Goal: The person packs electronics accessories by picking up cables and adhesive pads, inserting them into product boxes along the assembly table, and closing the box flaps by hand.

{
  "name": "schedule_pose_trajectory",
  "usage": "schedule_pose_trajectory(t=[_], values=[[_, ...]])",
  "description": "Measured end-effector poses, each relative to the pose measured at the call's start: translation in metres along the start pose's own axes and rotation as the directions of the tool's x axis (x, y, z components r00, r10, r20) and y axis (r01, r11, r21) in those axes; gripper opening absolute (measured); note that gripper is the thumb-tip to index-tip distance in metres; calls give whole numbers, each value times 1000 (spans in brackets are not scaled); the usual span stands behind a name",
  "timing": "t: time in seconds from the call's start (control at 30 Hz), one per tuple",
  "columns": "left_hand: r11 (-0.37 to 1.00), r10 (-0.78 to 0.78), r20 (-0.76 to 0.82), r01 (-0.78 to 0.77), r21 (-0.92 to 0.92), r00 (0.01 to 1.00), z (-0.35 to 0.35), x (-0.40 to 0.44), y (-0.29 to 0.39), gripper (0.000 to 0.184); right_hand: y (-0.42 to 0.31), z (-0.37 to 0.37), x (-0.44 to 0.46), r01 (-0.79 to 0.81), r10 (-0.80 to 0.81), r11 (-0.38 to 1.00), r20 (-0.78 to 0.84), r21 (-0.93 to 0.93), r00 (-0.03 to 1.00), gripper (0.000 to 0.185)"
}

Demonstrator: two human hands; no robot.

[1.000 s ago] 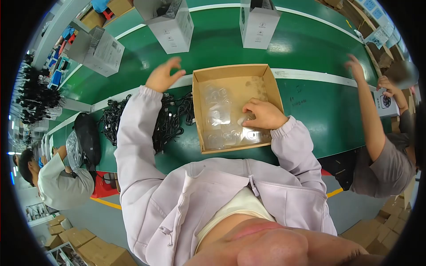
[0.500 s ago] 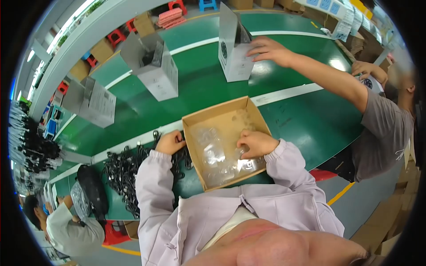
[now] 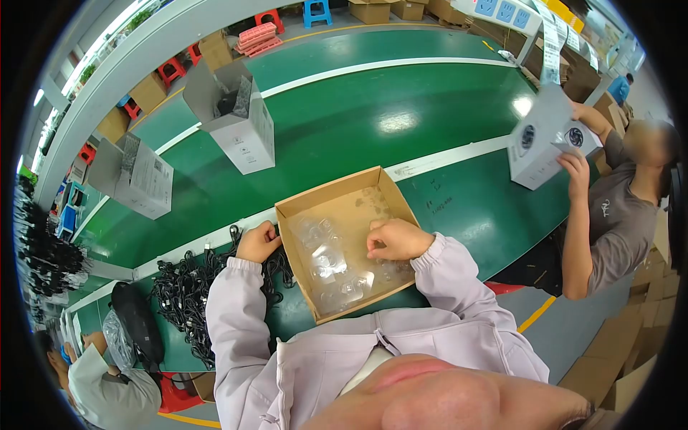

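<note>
A shallow cardboard tray (image 3: 398, 197) sits in front of me, with several clear plastic pieces (image 3: 330, 261) lying inside along its left and lower parts. My right hand (image 3: 400, 239) hovers over the tray's right side, fingers curled into a pinch; anything between them is too small or hidden to make out. Just outside the left wall, my left hand (image 3: 259, 242) is closed, thumb against the fingers, beside a heap of black cables (image 3: 188, 301). What it holds, if anything, is hidden.
Two open white boxes (image 3: 247, 143) (image 3: 147, 190) stand on the green belt. At right, a co-worker (image 3: 620, 215) handles another white box (image 3: 534, 161). A black bag (image 3: 136, 326) lies left of the cables, and another person (image 3: 107, 387) sits beyond it.
The co-worker has taken the nearest white box off the belt and drawn it right. My right hand has shifted up from the tray's lower right, its fingers closer together. The view has moved slightly.
</note>
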State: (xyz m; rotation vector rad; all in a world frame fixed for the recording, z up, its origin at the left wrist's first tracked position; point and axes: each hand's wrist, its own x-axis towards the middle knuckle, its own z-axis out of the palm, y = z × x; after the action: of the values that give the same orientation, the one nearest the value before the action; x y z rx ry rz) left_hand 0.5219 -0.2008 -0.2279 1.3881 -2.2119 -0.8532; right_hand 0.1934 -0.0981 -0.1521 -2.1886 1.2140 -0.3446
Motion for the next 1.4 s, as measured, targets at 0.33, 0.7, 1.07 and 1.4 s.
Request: schedule_pose_trajectory(t=[0.33, 0.7, 1.07, 1.4], values=[[999, -9, -31, 8, -37, 999, 0, 0, 2, 28, 4, 11, 4, 0, 34, 996, -406, 84, 913, 12], [1000, -1, -46, 1, -13, 999, 1, 2, -3, 27, 9, 14, 1, -37, 38, 999, -75, 18, 996, 11], [1000, -23, -47, 22, -12, 999, 0, 2, -4, 27, -3, 3, 5, 104, -102, 994, -364, -13, 926, 10], [999, -21, -57, 18, -44, 998, 1, 1, -4, 27, 6, 14, 2, -62, 48, 994, -148, -92, 988, 15]])
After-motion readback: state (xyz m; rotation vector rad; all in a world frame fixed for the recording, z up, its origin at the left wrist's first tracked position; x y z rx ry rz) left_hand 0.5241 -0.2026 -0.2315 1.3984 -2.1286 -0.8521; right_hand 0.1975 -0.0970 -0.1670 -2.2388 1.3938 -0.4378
